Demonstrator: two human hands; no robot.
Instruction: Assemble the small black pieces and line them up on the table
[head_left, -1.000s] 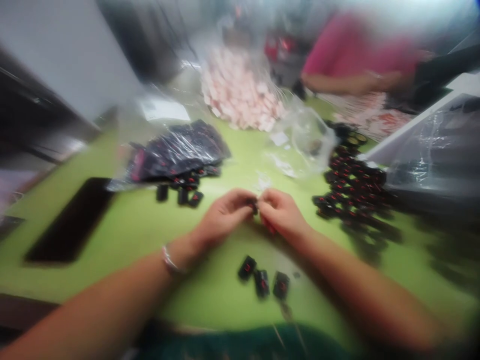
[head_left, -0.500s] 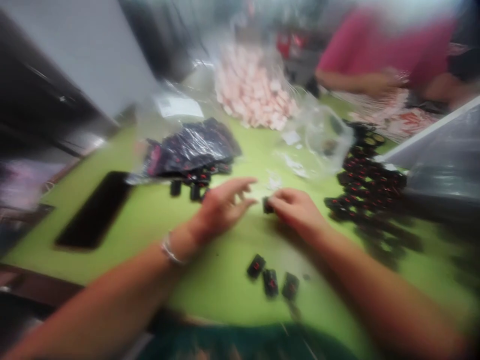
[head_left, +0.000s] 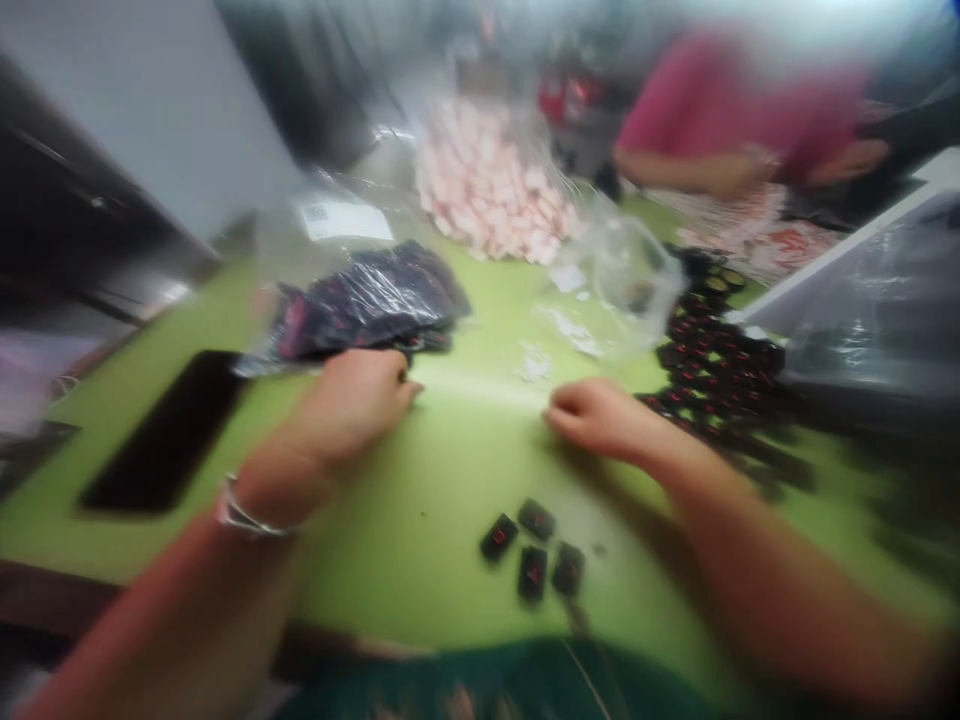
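My left hand is closed at the mouth of a clear plastic bag filled with dark parts. Its fingertips pinch by a black spot, but blur and the hand itself hide what is held. My right hand hovers over the green table with fingers curled together. Nothing shows between them, though their inner side is hidden. Nearer to me, several small black rectangular pieces with red marks lie in a loose cluster.
A dark phone-like slab lies at left. Behind stand a bag of pale pink pieces and a crumpled clear bag. Many black-and-red pieces are heaped at right beside a grey bin. A co-worker in a pink top sits opposite.
My left hand has moved left to the bag's mouth and closed. The black piece has left my right fingers, and one more lies in the near cluster. The view has shifted slightly.
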